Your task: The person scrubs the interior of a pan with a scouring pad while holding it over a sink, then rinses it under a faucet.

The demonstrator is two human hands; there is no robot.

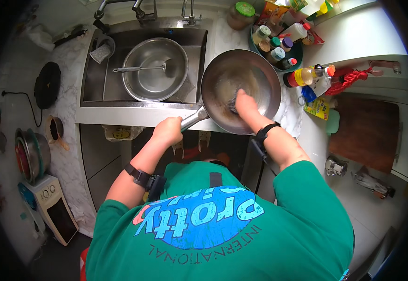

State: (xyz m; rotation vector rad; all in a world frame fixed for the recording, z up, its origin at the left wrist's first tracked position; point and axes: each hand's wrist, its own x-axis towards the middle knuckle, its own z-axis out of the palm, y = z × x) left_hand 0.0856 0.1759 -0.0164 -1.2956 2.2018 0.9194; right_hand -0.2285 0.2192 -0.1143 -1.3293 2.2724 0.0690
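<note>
My left hand [168, 130] grips the metal handle [194, 118] of a large wok [260, 77]. The wok rests on the counter to the right of the sink, its handle pointing down-left towards me. Inside it, my right hand [246, 102] presses a grey scouring pad [232, 104] against the lower middle of the bowl; most of the pad is hidden under my fingers. The wok's inner surface looks wet, with a cloudy film in the middle and brownish patches near the pad.
A steel basin [154, 86] with a ladle [140, 69] across it stands in the sink [98, 84], below the faucet [140, 14]. Seasoning bottles crowd a round tray [297, 58] behind the wok. A soy sauce bottle [299, 77] lies or leans at right. A wooden board [363, 133] is further right.
</note>
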